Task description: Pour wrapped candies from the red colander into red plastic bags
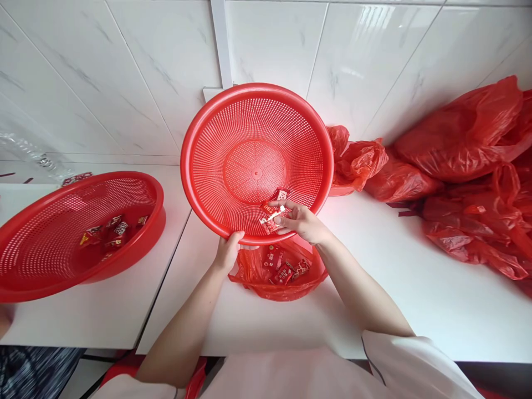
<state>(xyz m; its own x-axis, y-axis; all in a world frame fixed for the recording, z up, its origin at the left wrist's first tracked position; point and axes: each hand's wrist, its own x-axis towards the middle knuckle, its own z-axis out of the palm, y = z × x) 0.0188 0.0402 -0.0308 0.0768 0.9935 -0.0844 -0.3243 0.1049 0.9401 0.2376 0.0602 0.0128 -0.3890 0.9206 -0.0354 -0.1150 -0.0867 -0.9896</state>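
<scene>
A round red mesh basket [256,174] is tilted toward me above the white table. My left hand [229,252] grips its lower rim, thumb over the edge. Inside the basket, my right hand [301,221] is closed on a small wrapped packet [272,215] near the lower right wall. Other red and white packets lie beside and under those fingers. Just below the basket, an open red plastic bag [278,291] on the table holds several red packets [284,272]. The basket's rim hides the bag's far side.
At the left, another red basket [160,213] holds several wrapped packets [114,233]. Red plastic bags [461,133] are piled at the right against the tiled wall [274,44]. A gap between two tables [374,299] runs left of me. Part of a person shows at lower left.
</scene>
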